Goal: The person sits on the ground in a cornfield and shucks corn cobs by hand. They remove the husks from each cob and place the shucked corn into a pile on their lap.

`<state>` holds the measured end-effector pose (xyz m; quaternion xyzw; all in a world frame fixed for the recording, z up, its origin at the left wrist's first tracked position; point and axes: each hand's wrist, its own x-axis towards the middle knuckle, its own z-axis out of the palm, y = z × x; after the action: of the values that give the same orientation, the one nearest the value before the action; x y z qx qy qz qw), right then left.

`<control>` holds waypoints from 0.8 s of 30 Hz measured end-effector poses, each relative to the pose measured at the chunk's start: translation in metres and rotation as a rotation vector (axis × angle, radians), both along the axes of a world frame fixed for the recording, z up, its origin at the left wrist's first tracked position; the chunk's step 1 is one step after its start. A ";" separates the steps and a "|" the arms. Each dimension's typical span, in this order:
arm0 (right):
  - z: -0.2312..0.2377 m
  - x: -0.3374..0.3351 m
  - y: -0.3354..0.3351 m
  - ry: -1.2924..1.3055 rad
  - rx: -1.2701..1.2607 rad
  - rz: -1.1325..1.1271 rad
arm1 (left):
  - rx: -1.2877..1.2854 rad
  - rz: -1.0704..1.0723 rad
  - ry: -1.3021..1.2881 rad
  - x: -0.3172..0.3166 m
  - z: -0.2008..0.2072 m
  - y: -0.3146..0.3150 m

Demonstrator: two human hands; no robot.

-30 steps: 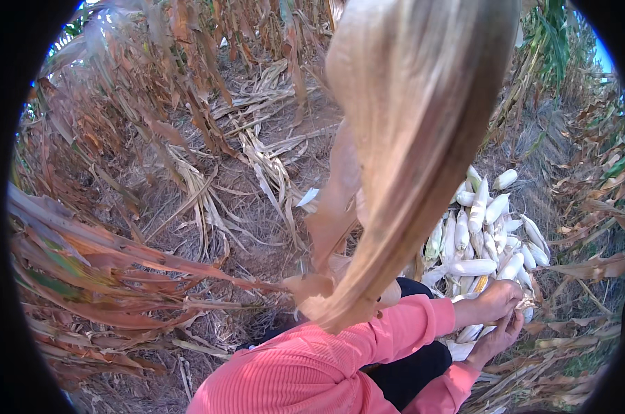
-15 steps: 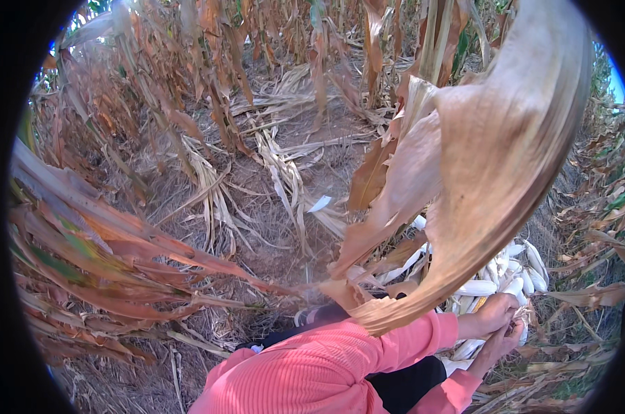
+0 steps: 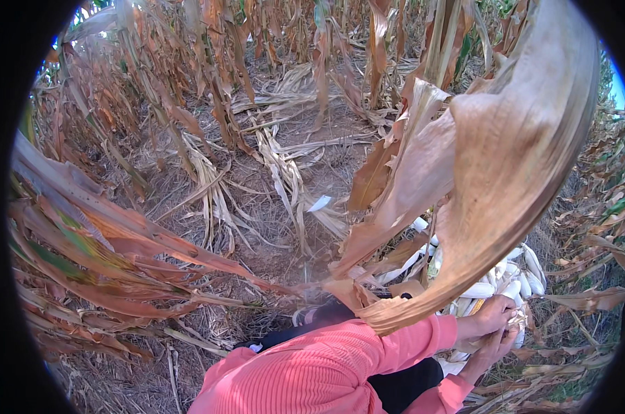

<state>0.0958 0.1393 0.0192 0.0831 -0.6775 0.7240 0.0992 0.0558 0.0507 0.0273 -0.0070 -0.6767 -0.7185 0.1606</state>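
Note:
My left hand (image 3: 493, 314) and my right hand (image 3: 495, 346) are close together at the lower right, both in pink sleeves. Their fingers are curled around an ear of corn in pale husk (image 3: 519, 320), mostly hidden by the fingers. Just beyond the hands lies a heap of pale corn ears (image 3: 479, 290), some in white husk. A bit of yellow kernels shows beside my left hand. A large dry corn leaf (image 3: 512, 165) hangs close in front and covers part of the heap.
Dry corn stalks (image 3: 219, 103) stand along the far side and left. Long brown leaves (image 3: 140, 241) reach in from the left. Fallen husks and stalks (image 3: 209, 186) litter the bare soil. More dry leaves (image 3: 595, 299) lie to the right of the heap.
Both hands have shifted slightly left and stay close together at the ear. The large dry leaf sits a little farther right in view.

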 end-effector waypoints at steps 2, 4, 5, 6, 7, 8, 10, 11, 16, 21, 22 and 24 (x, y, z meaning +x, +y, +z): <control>-0.009 0.004 0.001 0.085 0.107 -0.019 | 0.081 0.017 -0.039 -0.004 -0.001 -0.002; -0.006 0.016 -0.003 0.105 0.095 -0.030 | 0.058 0.019 -0.041 -0.015 -0.016 -0.001; -0.002 0.017 -0.008 0.115 0.022 -0.048 | 0.062 -0.001 -0.022 -0.018 -0.015 0.001; 0.003 0.018 -0.011 0.113 -0.022 -0.071 | 0.133 -0.045 -0.032 -0.018 -0.014 0.003; 0.005 0.016 -0.013 0.084 -0.041 -0.056 | 0.206 -0.092 -0.047 -0.020 -0.015 0.002; -0.005 0.010 -0.014 0.086 -0.148 -0.013 | 0.259 -0.118 -0.080 -0.018 -0.015 -0.004; -0.008 0.002 -0.024 0.029 -0.280 -0.056 | 0.352 -0.101 -0.175 -0.013 -0.004 -0.017; -0.014 -0.001 -0.022 0.021 -0.315 -0.018 | 0.386 -0.083 -0.150 -0.015 -0.009 -0.020; -0.014 -0.006 -0.020 0.043 -0.613 0.016 | 0.716 -0.065 -0.117 -0.029 -0.017 -0.017; -0.024 0.000 0.010 -0.046 -0.954 -0.100 | 1.055 -0.063 -0.191 -0.037 -0.019 -0.038; -0.026 0.004 0.017 -0.074 -0.977 -0.127 | 1.088 -0.045 -0.189 -0.039 -0.024 -0.046; -0.036 0.002 0.038 -0.060 -1.002 -0.175 | 1.141 0.010 -0.195 -0.044 -0.028 -0.057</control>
<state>0.0976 0.1773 -0.0170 -0.0524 -0.2542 0.9510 0.1678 0.0121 -0.0064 -0.0006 0.1500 -0.1941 -0.9662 0.0791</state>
